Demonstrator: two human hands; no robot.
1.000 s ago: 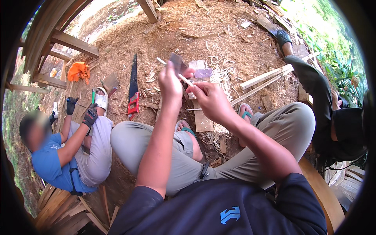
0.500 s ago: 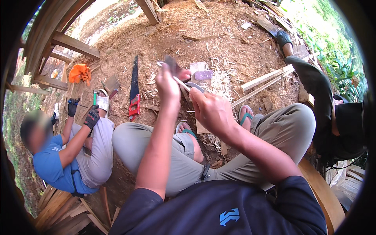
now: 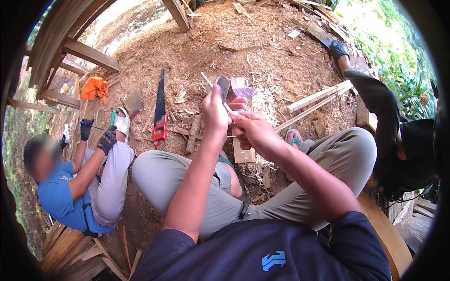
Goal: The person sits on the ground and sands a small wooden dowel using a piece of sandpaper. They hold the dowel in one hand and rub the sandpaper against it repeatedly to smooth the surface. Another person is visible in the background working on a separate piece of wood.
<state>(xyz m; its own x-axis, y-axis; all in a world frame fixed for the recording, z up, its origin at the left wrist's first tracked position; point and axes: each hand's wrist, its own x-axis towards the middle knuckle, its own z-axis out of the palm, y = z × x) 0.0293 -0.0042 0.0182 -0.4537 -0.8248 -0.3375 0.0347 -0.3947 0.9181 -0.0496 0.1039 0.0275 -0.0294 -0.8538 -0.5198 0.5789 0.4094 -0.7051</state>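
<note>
My left hand (image 3: 216, 112) is closed around a folded grey sheet that looks like sandpaper (image 3: 223, 87), pressed about a thin pale wooden stick (image 3: 206, 80). The stick's far end pokes out beyond the sheet. My right hand (image 3: 255, 131) pinches the near part of the same stick, close below the left hand. Both hands are raised in front of my bent knees. Part of the stick is hidden by the fingers. Behind the hands, a purplish flat piece (image 3: 246, 92) lies by small wood blocks among shavings.
A red-handled handsaw (image 3: 160, 112) lies to the left on the ground. At left, a person in blue (image 3: 70, 187) sits with gloved hands (image 3: 105, 138) on a thin tool. Long wooden strips (image 3: 318, 98) lie at right near another person's leg (image 3: 375, 96). An orange cloth (image 3: 95, 89) lies far left.
My left hand has come back nearer to my right along the stick, bringing the grey sheet with it. My right hand has shifted slightly right and down.
</note>
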